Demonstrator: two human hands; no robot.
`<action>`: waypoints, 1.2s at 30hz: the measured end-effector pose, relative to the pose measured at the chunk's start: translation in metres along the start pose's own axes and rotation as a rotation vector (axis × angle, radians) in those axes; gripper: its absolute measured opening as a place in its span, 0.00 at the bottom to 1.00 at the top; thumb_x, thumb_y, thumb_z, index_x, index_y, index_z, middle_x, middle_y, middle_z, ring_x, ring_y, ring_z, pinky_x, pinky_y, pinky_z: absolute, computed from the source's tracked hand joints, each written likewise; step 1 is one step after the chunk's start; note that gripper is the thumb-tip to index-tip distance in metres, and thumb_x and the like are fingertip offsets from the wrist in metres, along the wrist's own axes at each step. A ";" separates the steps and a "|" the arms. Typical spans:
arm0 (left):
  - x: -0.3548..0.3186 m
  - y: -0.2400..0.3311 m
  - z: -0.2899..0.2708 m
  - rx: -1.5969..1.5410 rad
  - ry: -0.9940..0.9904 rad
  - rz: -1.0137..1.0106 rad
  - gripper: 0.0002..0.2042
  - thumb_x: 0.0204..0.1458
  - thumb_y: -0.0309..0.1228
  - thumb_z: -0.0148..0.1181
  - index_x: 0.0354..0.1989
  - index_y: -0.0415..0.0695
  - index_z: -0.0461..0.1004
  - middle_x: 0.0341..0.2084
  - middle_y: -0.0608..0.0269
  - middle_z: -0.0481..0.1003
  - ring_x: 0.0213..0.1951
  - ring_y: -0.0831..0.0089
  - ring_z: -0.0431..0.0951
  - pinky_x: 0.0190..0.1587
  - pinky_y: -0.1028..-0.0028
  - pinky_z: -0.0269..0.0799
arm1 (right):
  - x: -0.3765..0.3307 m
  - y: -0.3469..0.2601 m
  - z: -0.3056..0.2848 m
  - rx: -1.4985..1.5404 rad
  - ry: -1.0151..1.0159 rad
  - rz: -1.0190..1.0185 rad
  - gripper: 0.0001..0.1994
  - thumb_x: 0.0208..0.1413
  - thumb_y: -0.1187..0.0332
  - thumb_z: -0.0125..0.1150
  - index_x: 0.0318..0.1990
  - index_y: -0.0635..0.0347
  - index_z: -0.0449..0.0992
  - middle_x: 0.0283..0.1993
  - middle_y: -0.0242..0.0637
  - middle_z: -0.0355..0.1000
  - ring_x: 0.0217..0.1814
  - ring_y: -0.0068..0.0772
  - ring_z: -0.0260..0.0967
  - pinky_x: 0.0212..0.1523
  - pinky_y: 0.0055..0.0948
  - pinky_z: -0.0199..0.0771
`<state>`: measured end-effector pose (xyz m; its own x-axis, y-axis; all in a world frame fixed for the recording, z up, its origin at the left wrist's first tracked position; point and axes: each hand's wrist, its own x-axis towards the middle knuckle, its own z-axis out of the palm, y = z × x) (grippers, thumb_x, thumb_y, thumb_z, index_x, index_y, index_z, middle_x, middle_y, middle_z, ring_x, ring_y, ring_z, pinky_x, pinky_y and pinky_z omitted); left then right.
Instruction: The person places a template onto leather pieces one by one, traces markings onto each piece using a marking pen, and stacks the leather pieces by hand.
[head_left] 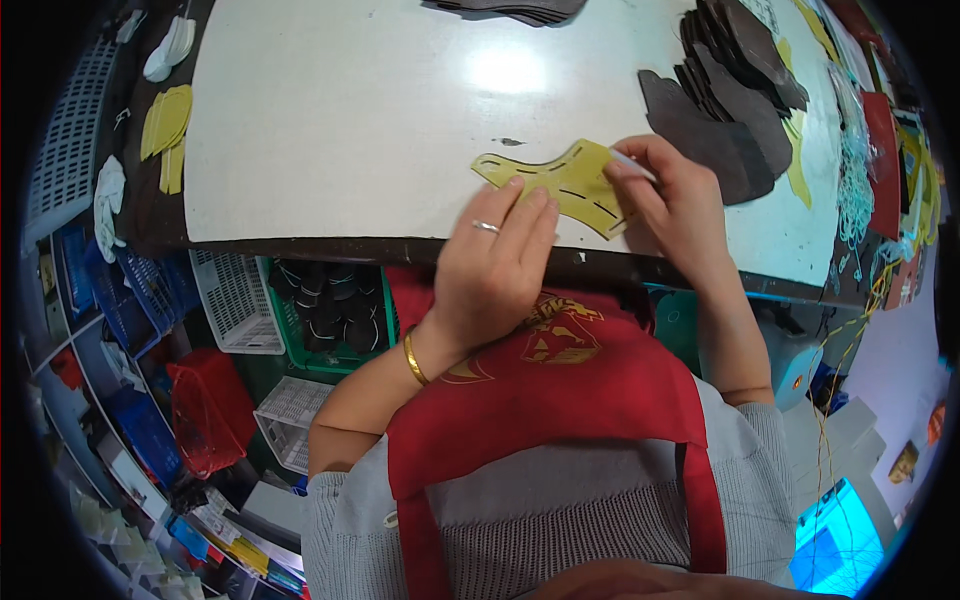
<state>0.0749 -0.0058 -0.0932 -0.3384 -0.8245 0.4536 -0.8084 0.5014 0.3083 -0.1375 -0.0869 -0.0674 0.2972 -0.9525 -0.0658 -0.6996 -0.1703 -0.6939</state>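
Observation:
A yellow pattern template (590, 178) with slots cut in it lies flat near the front edge of the white-topped table (330, 120). My left hand (497, 245), with a ring and a gold bangle, presses its outstretched fingers onto the template's lower left side. At the template's right end, my right hand (680, 195) pinches a slim white pen (634, 166). The pen's tip is hidden by the fingers. Whether a piece lies beneath the template cannot be seen. Stacked dark grey cut pieces (715, 130) rest on the table beyond my right hand.
More dark pieces (510, 8) lie at the far edge. Yellow templates (168, 125) and white gloves (110, 200) sit at the left, tangled cords (853, 195) at the right. Below the table stand a green crate (335, 365) of dark items and a red basket (205, 410).

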 end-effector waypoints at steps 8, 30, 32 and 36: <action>0.020 -0.009 -0.012 0.075 -0.111 0.112 0.16 0.45 0.26 0.63 0.45 0.45 0.82 0.36 0.65 0.77 0.42 0.65 0.79 0.36 0.71 0.80 | -0.006 0.010 -0.011 -0.025 0.073 -0.015 0.10 0.55 0.64 0.71 0.40 0.59 0.82 0.33 0.42 0.80 0.31 0.40 0.80 0.33 0.34 0.77; 0.009 0.005 -0.003 0.075 -0.156 0.108 0.19 0.53 0.37 0.64 0.51 0.42 0.80 0.46 0.58 0.77 0.49 0.60 0.77 0.58 0.50 0.75 | 0.020 -0.018 -0.035 -0.284 0.338 -0.516 0.09 0.62 0.64 0.60 0.35 0.59 0.80 0.30 0.36 0.74 0.34 0.43 0.74 0.31 0.38 0.73; 0.007 0.004 -0.001 0.065 -0.122 0.117 0.19 0.52 0.37 0.65 0.51 0.43 0.80 0.46 0.57 0.77 0.49 0.60 0.77 0.58 0.50 0.75 | 0.027 -0.025 -0.024 -0.332 0.315 -0.620 0.10 0.63 0.64 0.60 0.34 0.60 0.80 0.30 0.36 0.74 0.32 0.42 0.74 0.30 0.38 0.72; 0.003 0.004 0.007 0.080 -0.078 0.127 0.16 0.51 0.35 0.61 0.47 0.43 0.80 0.44 0.55 0.76 0.50 0.58 0.77 0.60 0.49 0.73 | 0.041 -0.034 0.021 -0.025 0.106 -0.536 0.12 0.66 0.61 0.58 0.34 0.56 0.82 0.32 0.37 0.79 0.26 0.39 0.75 0.29 0.32 0.74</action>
<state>0.0674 -0.0081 -0.0964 -0.4744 -0.7752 0.4173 -0.7912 0.5832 0.1841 -0.0880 -0.1146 -0.0620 0.5500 -0.7505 0.3665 -0.4834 -0.6439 -0.5931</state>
